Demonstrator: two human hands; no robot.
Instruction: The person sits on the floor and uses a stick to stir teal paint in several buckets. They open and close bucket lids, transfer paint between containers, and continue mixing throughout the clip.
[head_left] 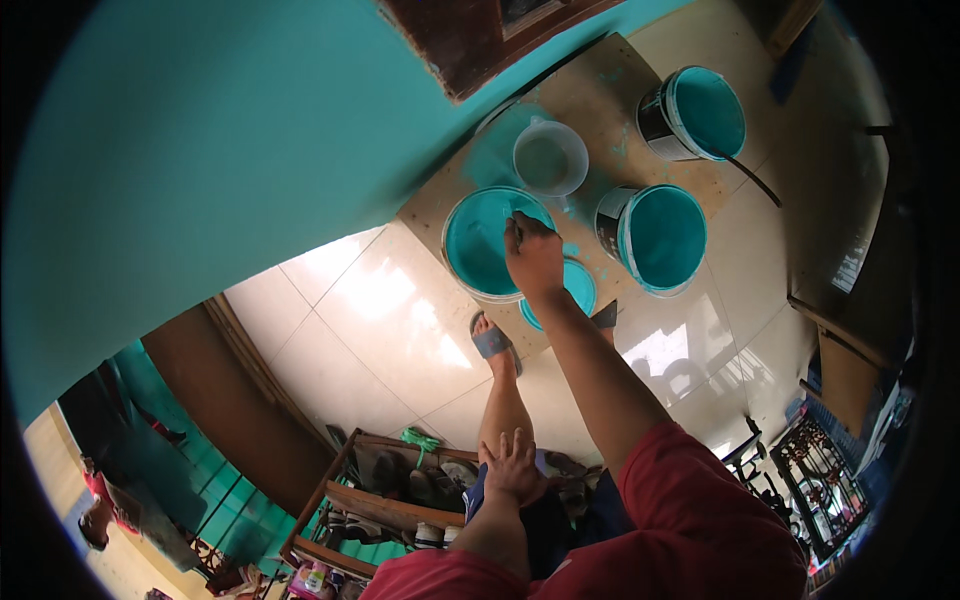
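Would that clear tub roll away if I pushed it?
Standing upright, the clear tub would probably slide before rolling, though its round shape might roll if knocked over. Its thin, plastic-looking wall suggests it's fairly light. It stands beside the paint bucket under the right hand, so a push that way would likely bump it.
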